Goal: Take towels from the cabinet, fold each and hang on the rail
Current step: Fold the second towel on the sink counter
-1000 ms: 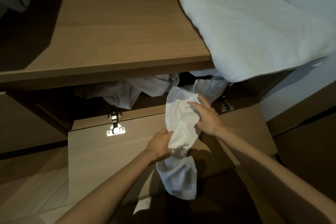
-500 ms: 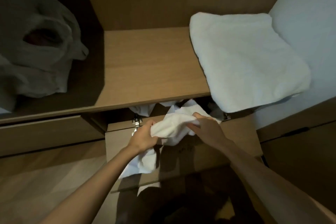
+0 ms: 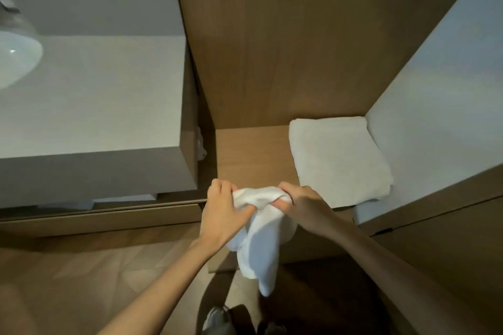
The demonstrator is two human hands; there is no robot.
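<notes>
Looks steeply down from the head camera. Holds a crumpled towel (image 3: 262,239), white, out in front of the cabinet, just before the front edge of the wooden shelf (image 3: 250,155). Grips the left end of its bunched top with the left hand (image 3: 224,216), fingers curled over the cloth and thumb pressed into a fold. Pinches the other end of that bunch with the right hand (image 3: 306,208), fingers closed tight round it (fingertips partly buried in the fabric). Brings both hands close together, with only a short hump of cloth between them. Lets the rest hang down between the forearms in a loose, narrowing tail above the wood floor (image 3: 81,280). Shows a folded towel (image 3: 339,160), also white, lying flat on the right part of the shelf, beside the pale wall (image 3: 435,117) and reaching the shelf's front edge. Shows, to the left, a grey countertop (image 3: 95,90) with a white basin (image 3: 16,62) cut off by the frame. Catches a shoe (image 3: 215,318) at the bottom edge.
</notes>
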